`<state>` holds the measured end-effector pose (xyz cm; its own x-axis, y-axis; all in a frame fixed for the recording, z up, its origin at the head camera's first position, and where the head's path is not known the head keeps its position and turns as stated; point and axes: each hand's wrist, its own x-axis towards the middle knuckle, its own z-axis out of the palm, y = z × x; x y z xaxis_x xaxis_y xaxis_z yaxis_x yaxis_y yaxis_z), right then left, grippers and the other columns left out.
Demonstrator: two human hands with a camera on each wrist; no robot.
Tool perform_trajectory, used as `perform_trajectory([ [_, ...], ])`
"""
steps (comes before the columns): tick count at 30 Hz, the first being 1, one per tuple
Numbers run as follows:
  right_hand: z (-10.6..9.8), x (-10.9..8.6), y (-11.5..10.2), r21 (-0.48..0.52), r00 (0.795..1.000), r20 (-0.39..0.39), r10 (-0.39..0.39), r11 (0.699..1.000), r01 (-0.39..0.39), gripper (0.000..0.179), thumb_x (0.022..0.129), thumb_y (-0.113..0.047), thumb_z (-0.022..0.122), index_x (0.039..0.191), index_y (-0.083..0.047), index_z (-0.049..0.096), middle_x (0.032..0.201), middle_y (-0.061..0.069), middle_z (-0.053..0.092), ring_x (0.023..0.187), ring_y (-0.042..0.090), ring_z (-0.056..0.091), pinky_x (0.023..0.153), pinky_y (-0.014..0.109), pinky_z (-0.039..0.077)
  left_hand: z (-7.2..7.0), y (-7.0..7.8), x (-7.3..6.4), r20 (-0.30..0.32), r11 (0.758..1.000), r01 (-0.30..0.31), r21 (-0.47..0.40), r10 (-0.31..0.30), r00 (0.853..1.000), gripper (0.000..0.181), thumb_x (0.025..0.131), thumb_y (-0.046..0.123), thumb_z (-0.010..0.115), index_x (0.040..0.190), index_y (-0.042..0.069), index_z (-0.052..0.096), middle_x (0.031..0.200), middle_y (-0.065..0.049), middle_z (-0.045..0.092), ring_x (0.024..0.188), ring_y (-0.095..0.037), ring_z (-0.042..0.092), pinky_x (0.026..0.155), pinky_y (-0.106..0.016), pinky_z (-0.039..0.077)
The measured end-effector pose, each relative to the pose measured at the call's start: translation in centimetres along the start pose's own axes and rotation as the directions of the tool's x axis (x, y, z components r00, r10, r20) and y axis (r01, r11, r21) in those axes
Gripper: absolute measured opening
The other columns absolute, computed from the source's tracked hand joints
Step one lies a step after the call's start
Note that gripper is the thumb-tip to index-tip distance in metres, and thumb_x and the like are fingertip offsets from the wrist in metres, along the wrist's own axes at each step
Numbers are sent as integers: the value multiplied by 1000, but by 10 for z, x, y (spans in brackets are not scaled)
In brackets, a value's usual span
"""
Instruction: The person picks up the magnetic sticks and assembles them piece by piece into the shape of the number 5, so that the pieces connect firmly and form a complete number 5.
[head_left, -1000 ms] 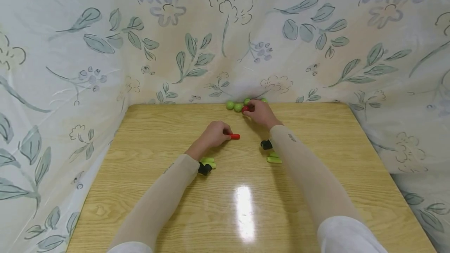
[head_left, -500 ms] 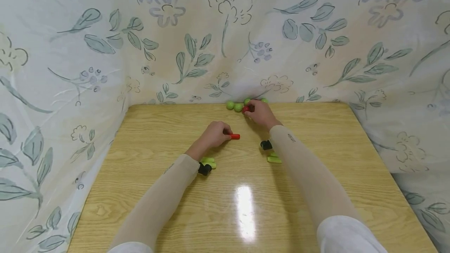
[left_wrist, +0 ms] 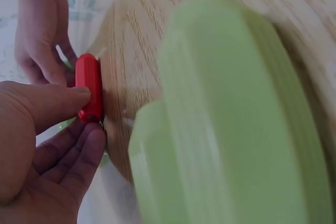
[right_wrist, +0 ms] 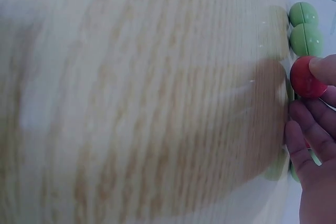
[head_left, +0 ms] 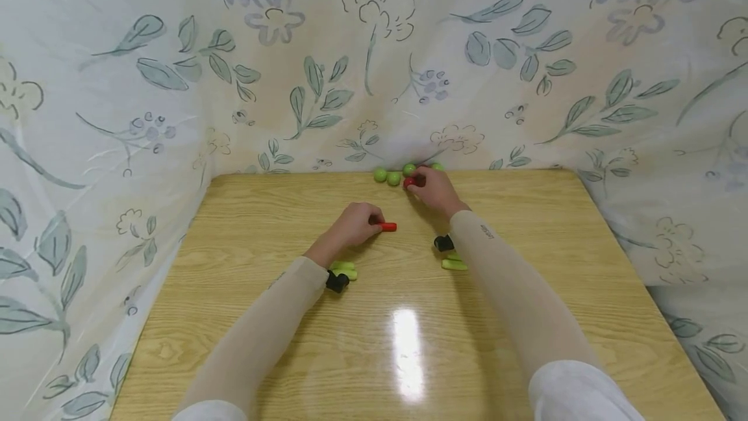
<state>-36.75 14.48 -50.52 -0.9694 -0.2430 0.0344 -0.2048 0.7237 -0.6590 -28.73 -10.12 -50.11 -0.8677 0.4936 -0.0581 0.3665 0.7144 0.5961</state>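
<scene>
The short red bar (left_wrist: 89, 80) lies between the thumb and fingertips of the left hand (head_left: 358, 223), its free end sticking out past them toward the right. The red ball (right_wrist: 304, 78) sits at the thumb tip of the right hand (head_left: 437, 188), with fingers beneath it in the right wrist view. The left thumb and fingers are drawn close, pinching the bar; whether it touches the wooden table (head_left: 374, 343) I cannot tell. The right thumb presses the ball's side, gripping it against the fingers, while the other fingers spread loosely. The bar is glossy, with rounded ends; the ball is smooth and deep red. Two green balls (head_left: 387, 177) stand just left of the right fingertips. Light-green bars (head_left: 343, 271) lie below the left fingers, nearer the person.
</scene>
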Motion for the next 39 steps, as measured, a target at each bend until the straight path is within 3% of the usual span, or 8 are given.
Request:
perform_trajectory([
  [14,-9,-14,6,37,1000,-1,15,999,-15,31,106,-17,74,132,-2,70,124,15,71,117,31,65,104,47,51,3,-1,3,5,998,15,-55,-14,1000,6,102,12,77,106,11,81,95,1,74,88,-18,64,85,-35,55],
  [26,-16,-21,4,65,1000,19,25,998,-26,32,106,-21,75,134,-5,70,123,14,72,115,31,68,101,47,54,3,4,6,-31,998,0,-63,-2,1000,8,102,12,77,109,10,81,98,0,74,90,-17,65,85,-35,55],
  [39,-26,-42,-2,62,998,43,-42,997,40,33,104,-21,77,133,-6,70,120,10,72,112,28,68,100,45,56,2,7,2,-33,998,13,-56,-15,999,9,103,12,76,110,9,81,100,0,74,91,-18,64,86,-34,55],
])
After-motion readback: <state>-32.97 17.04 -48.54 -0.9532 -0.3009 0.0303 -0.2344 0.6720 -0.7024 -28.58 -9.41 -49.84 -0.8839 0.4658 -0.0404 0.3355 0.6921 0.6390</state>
